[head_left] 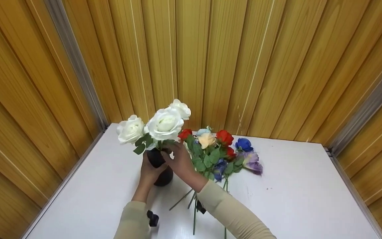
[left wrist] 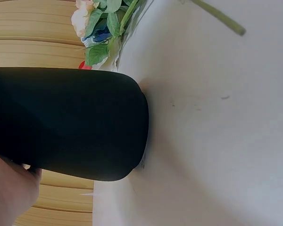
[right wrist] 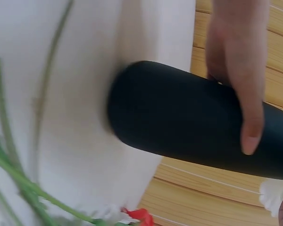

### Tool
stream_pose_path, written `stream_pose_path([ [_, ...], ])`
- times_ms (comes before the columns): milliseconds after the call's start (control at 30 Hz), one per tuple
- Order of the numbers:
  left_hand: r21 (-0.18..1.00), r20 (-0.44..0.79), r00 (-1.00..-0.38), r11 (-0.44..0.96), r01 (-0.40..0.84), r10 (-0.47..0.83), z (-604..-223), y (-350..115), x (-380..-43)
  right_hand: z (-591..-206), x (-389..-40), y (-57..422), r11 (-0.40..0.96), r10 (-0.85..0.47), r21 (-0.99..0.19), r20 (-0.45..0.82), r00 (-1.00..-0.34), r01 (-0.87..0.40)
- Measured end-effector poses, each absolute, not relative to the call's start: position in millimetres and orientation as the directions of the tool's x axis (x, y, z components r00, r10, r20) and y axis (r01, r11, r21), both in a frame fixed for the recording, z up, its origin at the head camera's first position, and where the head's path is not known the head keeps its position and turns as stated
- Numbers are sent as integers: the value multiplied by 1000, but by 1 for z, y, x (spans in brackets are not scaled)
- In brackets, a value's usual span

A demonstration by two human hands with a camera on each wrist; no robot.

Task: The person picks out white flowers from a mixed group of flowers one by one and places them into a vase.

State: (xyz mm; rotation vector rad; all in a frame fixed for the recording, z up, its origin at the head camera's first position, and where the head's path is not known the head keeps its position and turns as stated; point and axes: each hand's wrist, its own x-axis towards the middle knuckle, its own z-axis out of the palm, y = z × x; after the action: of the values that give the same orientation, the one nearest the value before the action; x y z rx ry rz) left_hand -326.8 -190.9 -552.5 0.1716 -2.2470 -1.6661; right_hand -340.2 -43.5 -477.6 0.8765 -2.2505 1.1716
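Note:
A black vase stands on the white table, its dark body also filling much of the left wrist view. My left hand grips it round the upper part; the thumb lies across the vase in the right wrist view. White roses with green leaves rise above the vase's mouth. At that mouth my right hand has its thumb and fingers curled, pinching a white rose's stem just under the blooms. The stem itself is mostly hidden by the fingers and leaves.
Right of the vase lies a heap of flowers: red roses, a peach rose, a blue rose and a purple flower. Their green stems point toward the front. A small dark object lies by the left sleeve. Wood-patterned walls enclose the table.

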Motion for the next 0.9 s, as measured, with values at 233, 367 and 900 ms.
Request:
stream_pose_path([
  [233,943,195,-928,320,89,-318,-553,-191,-327,-516,-336,-31,364,-296,-560,688,-662,-745],
  [367,940,193,-926,330,81,-324,-553,-190,-327,-533,-336,-23,401,-340,-631,572,-747,-665],
  [900,938,188,-926,339,71,-328,-553,-189,-328,-572,-342,-5,603,-386,-706,148,-911,-370],
])
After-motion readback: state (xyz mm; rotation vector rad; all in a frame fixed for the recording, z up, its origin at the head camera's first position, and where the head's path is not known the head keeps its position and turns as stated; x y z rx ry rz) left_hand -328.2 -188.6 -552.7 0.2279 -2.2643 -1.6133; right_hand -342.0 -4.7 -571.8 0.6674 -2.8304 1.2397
